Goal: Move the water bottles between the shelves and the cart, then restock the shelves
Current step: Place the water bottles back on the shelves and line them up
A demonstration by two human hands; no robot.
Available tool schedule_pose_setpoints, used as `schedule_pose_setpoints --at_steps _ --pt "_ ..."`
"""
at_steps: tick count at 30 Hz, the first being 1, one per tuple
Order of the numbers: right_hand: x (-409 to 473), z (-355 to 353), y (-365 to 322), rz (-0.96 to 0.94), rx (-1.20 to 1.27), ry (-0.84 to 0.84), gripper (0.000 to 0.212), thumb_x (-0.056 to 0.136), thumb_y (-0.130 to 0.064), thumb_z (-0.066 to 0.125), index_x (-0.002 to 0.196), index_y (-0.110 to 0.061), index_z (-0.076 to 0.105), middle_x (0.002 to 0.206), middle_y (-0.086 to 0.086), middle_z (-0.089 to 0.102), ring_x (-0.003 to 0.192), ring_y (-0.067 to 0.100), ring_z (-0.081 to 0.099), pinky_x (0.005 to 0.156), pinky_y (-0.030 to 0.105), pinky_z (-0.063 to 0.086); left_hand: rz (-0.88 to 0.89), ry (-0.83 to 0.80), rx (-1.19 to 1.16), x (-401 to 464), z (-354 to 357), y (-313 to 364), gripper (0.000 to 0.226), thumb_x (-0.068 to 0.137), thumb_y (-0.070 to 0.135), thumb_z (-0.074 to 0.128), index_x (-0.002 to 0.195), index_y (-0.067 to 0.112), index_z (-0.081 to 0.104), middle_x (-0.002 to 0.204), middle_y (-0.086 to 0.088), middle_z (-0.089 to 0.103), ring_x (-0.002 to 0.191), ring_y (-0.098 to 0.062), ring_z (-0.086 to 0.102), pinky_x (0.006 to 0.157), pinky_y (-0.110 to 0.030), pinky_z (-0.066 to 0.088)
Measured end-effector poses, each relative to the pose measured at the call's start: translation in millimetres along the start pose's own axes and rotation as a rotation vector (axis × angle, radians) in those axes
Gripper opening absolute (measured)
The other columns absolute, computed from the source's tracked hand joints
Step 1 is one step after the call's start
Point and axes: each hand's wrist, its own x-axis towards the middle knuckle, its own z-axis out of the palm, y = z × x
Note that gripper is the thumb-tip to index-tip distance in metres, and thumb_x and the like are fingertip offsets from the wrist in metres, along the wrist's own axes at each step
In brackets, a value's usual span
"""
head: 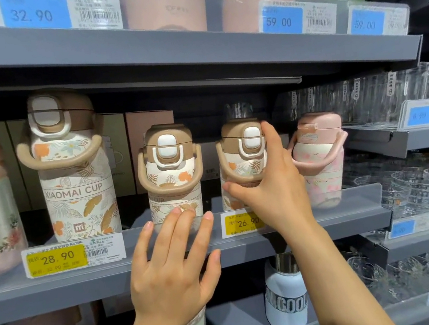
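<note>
Head view, looking at a grey shelf (59, 290) with a clear plastic front lip that carries the price tags.

1. Task items. Four bottles stand in a row on this shelf. From left to right: a tall floral bottle (73, 167) marked XIAOMAI CUP, a small floral bottle (171, 169) with a brown lid and carry loop, a second small floral bottle (240, 155) of the same pattern, and a pink bottle (319, 157). All four are upright. The two small floral bottles stand near each other with a gap between them; the pink bottle stands just beside the second small one.

2. Right hand (271, 192). Its grip is closed round the second small floral bottle: the thumb lies across the front of the body below the carry loop, and a finger reaches up along the right side of the lid.

3. Left hand (168, 270). Its grip is spread, the fingers straight and apart, holding nothing. The fingertips lie against the clear lip directly in front of the first small floral bottle.

4. Surroundings. A yellow tag (57, 259) reading 28.90 sits below the tall bottle; another yellow tag (242, 224), reading 26.90, is partly covered by the right wrist. A white bottle (286, 302) stands on the shelf below. Clear glassware (393, 94) fills the shelves at right.
</note>
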Motion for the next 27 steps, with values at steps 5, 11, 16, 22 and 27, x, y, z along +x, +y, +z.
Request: schedule_pose_setpoints --at_steps 5,11,16,22,27 --pt "-1.2 1.1 2.3 -0.016 0.025 -0.001 0.104 0.071 -0.042 0.078 0.148 -0.042 0.009 0.133 -0.005 0.043 0.119 0.019 0.05 0.088 0.033 0.041 0.002 -0.003 0.001 -0.5 0.7 0.0 0.046 0.094 0.039 0.047 0.135 0.018 0.053 0.122 -0.011 0.068 0.12 -0.025 0.053 0.101 -0.05 0.039" --pt "-3.3 9.9 1.9 -0.045 -0.02 0.023 0.103 0.073 -0.045 0.075 0.15 -0.038 0.007 0.136 -0.003 0.042 0.12 0.021 0.046 0.087 0.032 0.037 0.005 -0.005 0.008 -0.9 0.2 -0.6 0.047 0.094 0.039 0.048 0.136 0.018 0.052 0.125 -0.011 0.066 0.122 -0.025 0.052 0.103 -0.049 0.038" --pt "-7.2 -1.1 0.7 -0.103 -0.054 0.016 0.102 0.074 -0.051 0.073 0.151 -0.035 0.008 0.134 0.0 0.04 0.119 0.021 0.048 0.09 0.037 0.044 0.008 -0.008 0.005 -1.5 -1.1 -0.3 0.047 0.095 0.039 0.047 0.138 0.018 0.051 0.128 -0.012 0.065 0.124 -0.025 0.051 0.105 -0.048 0.036" --pt "-3.2 -46.9 42.3 -0.313 -0.198 0.47 0.07 0.081 -0.035 0.07 0.138 -0.006 0.041 0.128 0.014 0.051 0.118 0.024 0.044 0.103 0.031 0.034 0.013 0.0 0.013 0.1 -0.6 -0.7 0.048 0.095 0.038 0.047 0.137 0.017 0.051 0.126 -0.013 0.065 0.122 -0.025 0.052 0.108 -0.045 0.03" --pt "21.1 -61.3 73.2 -0.041 -0.27 0.212 0.102 0.068 -0.045 0.081 0.15 -0.029 0.022 0.154 0.014 0.02 0.134 0.037 0.033 0.099 0.048 0.04 0.024 -0.007 0.019 -0.3 -1.1 -1.6 0.049 0.095 0.039 0.046 0.138 0.018 0.05 0.126 -0.013 0.065 0.122 -0.026 0.051 0.109 -0.045 0.03"
